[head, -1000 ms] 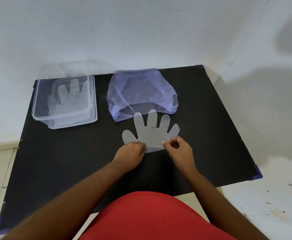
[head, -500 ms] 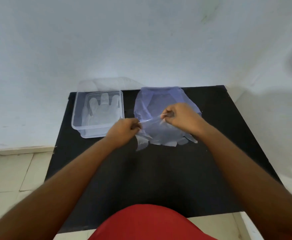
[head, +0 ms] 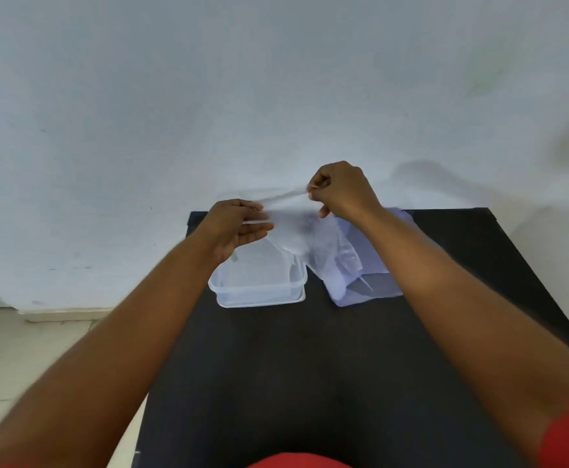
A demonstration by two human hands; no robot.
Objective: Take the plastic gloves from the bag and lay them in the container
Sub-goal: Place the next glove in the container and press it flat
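A clear plastic glove (head: 301, 233) hangs in the air, stretched between both hands by its cuff edge, its fingers drooping down. My left hand (head: 237, 224) pinches the cuff's left end above the clear rectangular container (head: 259, 293). My right hand (head: 342, 190) pinches the right end, higher up and above the bluish transparent bag (head: 369, 276). The glove's hanging part spans the gap between container and bag. Whatever lies inside the container is blurred behind the glove.
The black table (head: 310, 366) stands against a white wall (head: 209, 96). Its left edge runs beside a tiled floor (head: 23, 349). The container sits near the table's far left corner, the bag just right of it.
Both hands lifted the glove off the table in front of the bag and carried it up and to the left, toward the container. The camera tilted upward.
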